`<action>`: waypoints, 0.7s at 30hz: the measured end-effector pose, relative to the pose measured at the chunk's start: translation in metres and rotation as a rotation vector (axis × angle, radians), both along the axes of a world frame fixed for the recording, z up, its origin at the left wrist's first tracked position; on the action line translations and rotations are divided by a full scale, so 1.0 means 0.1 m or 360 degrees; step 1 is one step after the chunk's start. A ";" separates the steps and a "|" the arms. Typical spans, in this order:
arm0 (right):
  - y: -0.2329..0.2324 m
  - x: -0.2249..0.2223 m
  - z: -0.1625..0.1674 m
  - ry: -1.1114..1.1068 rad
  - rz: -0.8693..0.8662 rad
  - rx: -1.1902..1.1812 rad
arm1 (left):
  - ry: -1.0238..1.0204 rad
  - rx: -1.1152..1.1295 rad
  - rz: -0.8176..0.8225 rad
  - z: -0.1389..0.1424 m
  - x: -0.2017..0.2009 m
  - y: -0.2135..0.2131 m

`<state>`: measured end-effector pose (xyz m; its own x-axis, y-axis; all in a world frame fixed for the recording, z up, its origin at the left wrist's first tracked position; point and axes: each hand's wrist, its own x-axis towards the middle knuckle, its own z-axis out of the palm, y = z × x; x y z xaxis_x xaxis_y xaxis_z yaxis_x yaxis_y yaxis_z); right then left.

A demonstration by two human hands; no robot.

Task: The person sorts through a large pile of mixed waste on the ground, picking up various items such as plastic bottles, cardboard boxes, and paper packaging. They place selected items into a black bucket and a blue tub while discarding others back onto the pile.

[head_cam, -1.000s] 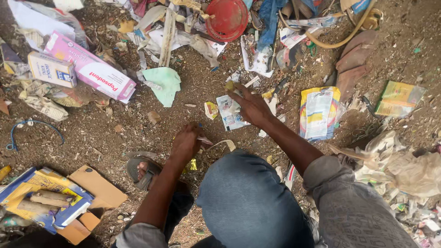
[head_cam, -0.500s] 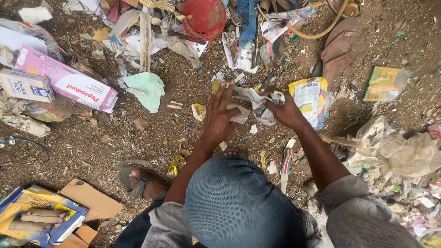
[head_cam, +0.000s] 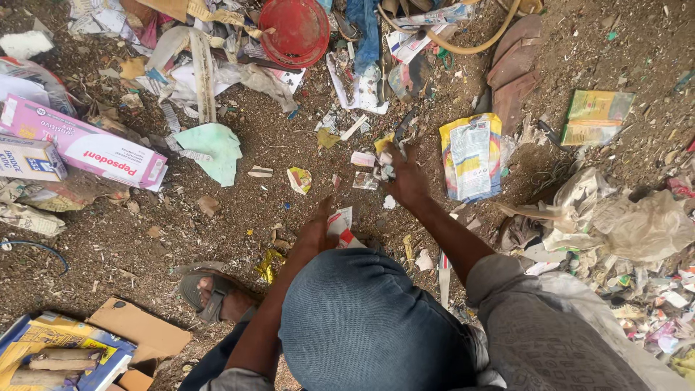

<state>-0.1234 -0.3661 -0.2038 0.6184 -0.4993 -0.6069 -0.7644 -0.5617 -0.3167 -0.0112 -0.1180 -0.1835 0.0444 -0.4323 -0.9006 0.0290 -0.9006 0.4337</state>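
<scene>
I squat over dirt ground strewn with litter. My left hand is close to my blue-clad knee and pinches a white and red paper scrap. My right hand reaches farther out, its fingers closed on a small bunch of crumpled paper scraps. Loose bits of paper lie just left of that hand. A yellow and white packet lies flat to its right.
A red round lid, a long pink carton, a pale green paper, a brown sandal and a yellow hose lie around. Crumpled plastic bags pile at right. My sandalled foot is near cardboard.
My left hand has drawn back toward my knee with the white and red scrap. My right hand has shifted left and closed on the crumpled scraps.
</scene>
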 end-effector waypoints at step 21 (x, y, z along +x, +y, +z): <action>-0.12 0.23 0.11 -0.0488 0.0888 -0.0330 | -0.0219 -0.0485 0.0043 0.07 -0.34 -0.15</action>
<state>-0.1007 -0.3779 -0.1926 0.9468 -0.1419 -0.2888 -0.2343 -0.9193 -0.3163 -0.0454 -0.1334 -0.1761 0.1718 -0.6781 -0.7146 -0.0267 -0.7283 0.6847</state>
